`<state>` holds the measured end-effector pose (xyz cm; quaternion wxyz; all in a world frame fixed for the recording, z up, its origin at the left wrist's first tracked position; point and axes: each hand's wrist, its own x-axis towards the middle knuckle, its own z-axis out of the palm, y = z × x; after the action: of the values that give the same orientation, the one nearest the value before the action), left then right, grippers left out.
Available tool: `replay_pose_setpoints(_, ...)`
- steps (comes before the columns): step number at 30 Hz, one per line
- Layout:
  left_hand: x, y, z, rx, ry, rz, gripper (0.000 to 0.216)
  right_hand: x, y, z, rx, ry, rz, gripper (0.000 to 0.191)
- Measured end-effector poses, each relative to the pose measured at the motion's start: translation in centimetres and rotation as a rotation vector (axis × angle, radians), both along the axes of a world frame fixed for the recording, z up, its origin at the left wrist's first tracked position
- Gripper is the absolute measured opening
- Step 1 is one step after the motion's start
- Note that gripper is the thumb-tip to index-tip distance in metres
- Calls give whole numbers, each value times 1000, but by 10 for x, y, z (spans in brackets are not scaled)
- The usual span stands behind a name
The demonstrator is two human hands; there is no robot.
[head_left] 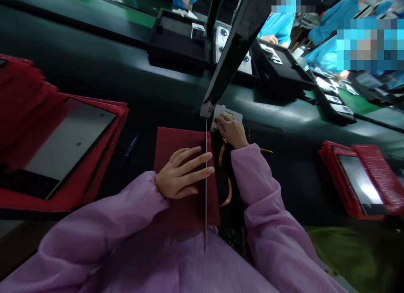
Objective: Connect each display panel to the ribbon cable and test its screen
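Observation:
My left hand (184,173) lies stretched out with fingers spread over a red foam sheet (167,143). Its fingertips reach a long, thin, straight-edged piece (206,217), seen edge-on, that runs toward my body; whether it is a panel or a strip I cannot tell. My right hand (232,129) is farther forward, its fingers bent over a white flat piece (237,116) with a yellow spot. The fingertips are partly hidden there. Orange ribbon-like strips (229,192) lie beside the sheet, below my right hand.
Red sleeves with a large flat panel (72,137) are stacked at left, near a blue pen (131,146). More red pouches and a panel (360,179) lie at right. A dark post (233,49) rises ahead. Behind it are black trays (179,36) and people in blue.

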<state>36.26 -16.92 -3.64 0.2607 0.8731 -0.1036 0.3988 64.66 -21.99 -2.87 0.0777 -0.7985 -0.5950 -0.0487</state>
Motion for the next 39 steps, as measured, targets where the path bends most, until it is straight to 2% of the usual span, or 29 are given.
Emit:
replay_pose_setpoints(3,1,1,1,-21,2,-17,58,-1,-1,11,32,4,-28,37)
replay_pose_setpoints(6,1,2,4,-25,2,-15,57,-16,-10,39,160,75,-46,40)
replay_pose_setpoints(8,1,2,6,-4,16,-22,56,-36,-20,64,286,305,-37,35)
replay_pose_setpoints(9,2,2,7,19,30,-32,56,-49,-26,76,294,462,-37,35)
replay_pose_setpoints(11,4,1,10,49,35,-34,57,-75,-37,96,171,700,-48,40)
replay_pose_setpoints(14,7,0,10,54,1,-2,61,-105,-48,112,-39,733,-69,47)
replay_pose_setpoints(17,6,2,8,35,-19,36,64,-113,-52,116,-85,787,-123,41)
replay_pose_setpoints(19,5,5,6,-87,-20,100,65,-109,-55,117,-80,860,-182,36)
replay_pose_setpoints(23,6,11,-5,-517,66,357,55,-100,-62,120,-46,908,-258,32)
replay_pose_setpoints(26,12,14,-17,-638,280,440,56,-102,-62,121,-46,982,-259,34)
replay_pose_setpoints(29,16,12,-21,-588,391,394,61,-106,-57,118,-56,1018,-215,38)
replay_pose_setpoints(31,14,8,-16,-487,287,293,63,-108,-53,113,-45,954,-150,40)
replay_pose_setpoints(35,8,-2,1,-38,-101,4,64,-111,-50,103,13,812,-41,41)
replay_pose_setpoints(37,7,-7,7,119,-140,-40,61,-111,-49,101,28,799,-19,41)
replay_pose_setpoints(39,7,-9,9,156,-98,-38,61,-106,-48,102,36,789,14,37)
